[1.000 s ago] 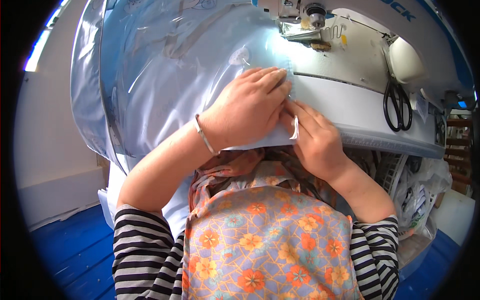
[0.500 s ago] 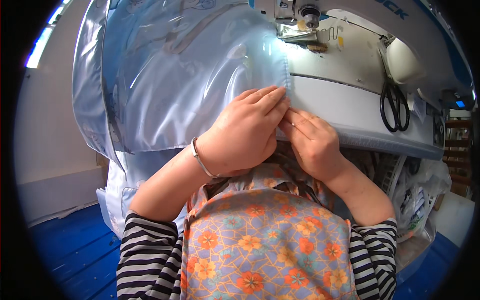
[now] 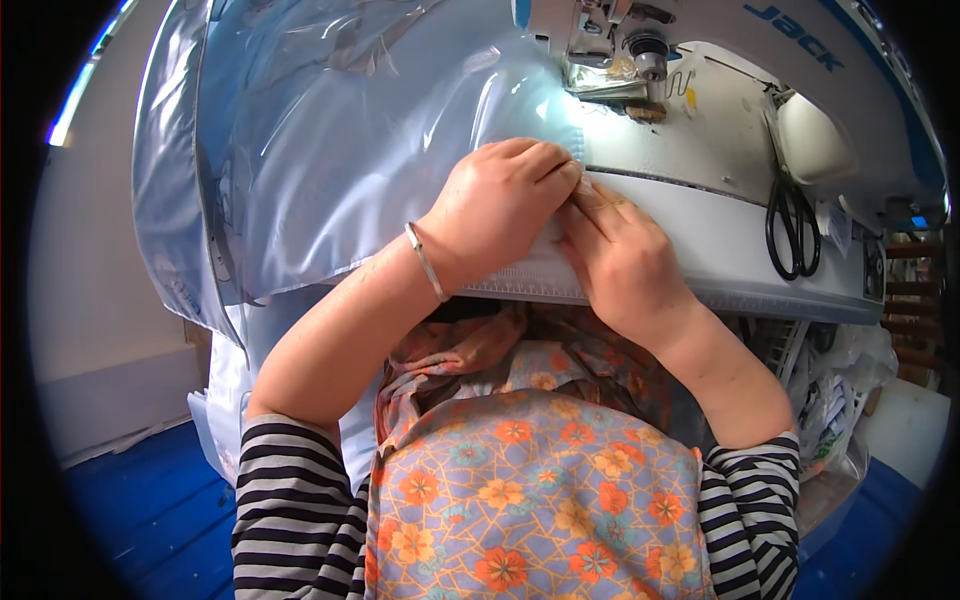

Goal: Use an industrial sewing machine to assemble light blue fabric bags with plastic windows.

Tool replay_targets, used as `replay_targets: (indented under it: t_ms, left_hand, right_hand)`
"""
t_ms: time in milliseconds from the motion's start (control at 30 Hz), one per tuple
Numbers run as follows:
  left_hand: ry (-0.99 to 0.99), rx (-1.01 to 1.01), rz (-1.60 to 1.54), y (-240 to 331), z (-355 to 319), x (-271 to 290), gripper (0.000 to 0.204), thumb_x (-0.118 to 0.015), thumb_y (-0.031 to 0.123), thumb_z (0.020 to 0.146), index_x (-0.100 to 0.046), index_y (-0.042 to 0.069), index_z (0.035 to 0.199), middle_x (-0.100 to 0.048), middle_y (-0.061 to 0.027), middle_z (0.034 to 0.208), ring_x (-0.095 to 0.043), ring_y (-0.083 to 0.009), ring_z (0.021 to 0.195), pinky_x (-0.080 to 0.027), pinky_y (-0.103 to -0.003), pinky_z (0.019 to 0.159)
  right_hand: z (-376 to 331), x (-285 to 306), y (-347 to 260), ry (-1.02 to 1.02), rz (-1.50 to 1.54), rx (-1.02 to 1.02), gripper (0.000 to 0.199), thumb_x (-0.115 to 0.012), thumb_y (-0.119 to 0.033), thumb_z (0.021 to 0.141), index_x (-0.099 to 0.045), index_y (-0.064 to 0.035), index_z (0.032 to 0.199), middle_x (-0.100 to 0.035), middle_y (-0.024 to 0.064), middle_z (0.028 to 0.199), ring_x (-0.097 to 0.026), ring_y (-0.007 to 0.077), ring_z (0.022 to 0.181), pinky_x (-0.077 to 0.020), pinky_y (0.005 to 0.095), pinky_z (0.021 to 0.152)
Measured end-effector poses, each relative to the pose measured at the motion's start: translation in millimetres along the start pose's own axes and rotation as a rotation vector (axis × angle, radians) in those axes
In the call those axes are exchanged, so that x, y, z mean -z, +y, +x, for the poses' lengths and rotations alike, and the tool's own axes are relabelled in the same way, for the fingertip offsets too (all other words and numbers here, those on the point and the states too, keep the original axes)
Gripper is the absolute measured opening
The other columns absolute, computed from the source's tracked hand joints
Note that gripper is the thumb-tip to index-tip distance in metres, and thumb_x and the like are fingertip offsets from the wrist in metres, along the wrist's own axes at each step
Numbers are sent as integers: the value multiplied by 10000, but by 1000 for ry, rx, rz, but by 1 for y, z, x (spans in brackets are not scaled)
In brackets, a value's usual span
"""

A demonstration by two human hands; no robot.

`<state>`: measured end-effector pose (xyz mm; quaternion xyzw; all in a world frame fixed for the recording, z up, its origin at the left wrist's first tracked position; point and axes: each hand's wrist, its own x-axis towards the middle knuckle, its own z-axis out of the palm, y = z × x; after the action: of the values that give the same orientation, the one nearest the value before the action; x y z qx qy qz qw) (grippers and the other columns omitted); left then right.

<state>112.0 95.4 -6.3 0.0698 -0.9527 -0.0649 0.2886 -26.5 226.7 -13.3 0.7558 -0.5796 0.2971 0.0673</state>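
A shiny pale blue fabric (image 3: 340, 180) is spread over the left side of the sewing table, and its right edge runs toward the lit needle area of a sewing machine (image 3: 800, 50). At that edge my left hand (image 3: 500, 205) is closed, with its fingers curled and pinching the cloth. My right hand (image 3: 630, 260) meets it from the right, its fingers bent and pressed together on the same edge. A small whitish bit of cloth shows between the fingertips. Their exact grip is partly hidden by the left hand's knuckles.
Black-handled scissors (image 3: 792, 225) lie on the right of the white machine bed (image 3: 690, 215). Along the table's front edge runs a ruler strip (image 3: 530, 285). A white basket with plastic bags (image 3: 835, 385) stands below at the right. More fabric hangs down at the left.
Both hands have shifted slightly away from me along the fabric edge. My left fingers, flatter and stretched out before, are now curled into a pinch. The camera view has tilted a little.
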Motion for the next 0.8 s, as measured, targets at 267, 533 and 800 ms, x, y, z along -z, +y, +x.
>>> replay_targets:
  t_ms: [267, 533, 800]
  left_hand:
    - [28, -49, -14, -38, 10, 2, 238, -607, 127, 753, -665, 44, 968, -640, -62, 948, -632, -250, 892, -531, -358, 774]
    - [29, -105, -67, -60, 12, 8, 214, -642, 102, 806, -674, 58, 1013, -633, -84, 1033, -611, -282, 990, -507, -392, 840]
    - [-5, -95, -109, -69, 22, 7, 230, -652, 101, 793, -680, 63, 1018, -655, -70, 1004, -626, -271, 947, -517, -385, 809]
  right_hand:
    - [19, -2, 9, -84, -27, -20, 444, -665, -81, 809, -573, 39, 1227, -560, 205, 1278, -548, 363, 1177, -457, 414, 986]
    - [33, 12, 40, -146, 191, -51, 338, -638, -49, 829, -621, -22, 1165, -637, 152, 1173, -621, 315, 1052, -499, 384, 909]
    - [59, 5, 53, -43, -160, -58, 247, -635, -27, 809, -682, -79, 1046, -547, 79, 826, -576, 261, 787, -487, 365, 687]
